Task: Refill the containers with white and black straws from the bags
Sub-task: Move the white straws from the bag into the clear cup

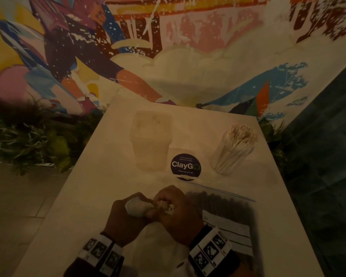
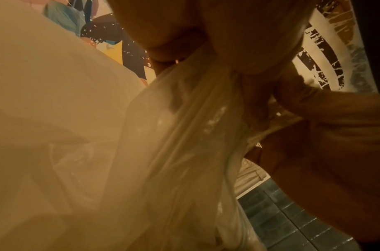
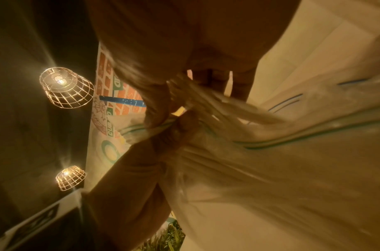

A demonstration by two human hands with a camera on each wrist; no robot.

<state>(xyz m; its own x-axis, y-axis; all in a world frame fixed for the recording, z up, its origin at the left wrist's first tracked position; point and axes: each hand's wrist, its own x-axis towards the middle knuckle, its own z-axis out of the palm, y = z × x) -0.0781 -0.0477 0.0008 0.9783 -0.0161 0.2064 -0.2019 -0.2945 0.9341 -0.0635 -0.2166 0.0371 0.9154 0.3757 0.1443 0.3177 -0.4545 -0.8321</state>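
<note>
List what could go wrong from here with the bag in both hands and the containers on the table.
1. Both hands, left hand and right hand, grip the bunched neck of the clear plastic bag of white straws; a sudden tear might scatter straws.
2. The full container of white straws leans and could tip if bumped.
3. The zip bag of black straws lies under the right wrist and may get dragged.

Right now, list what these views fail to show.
- White bag's contents: head view, both hands cover its mouth.
- Black straws count: head view, dim, blurred through plastic.
- Empty container's inside: head view, blurred.
- Left hand's fingertips: left wrist view, bag hides them.
</note>
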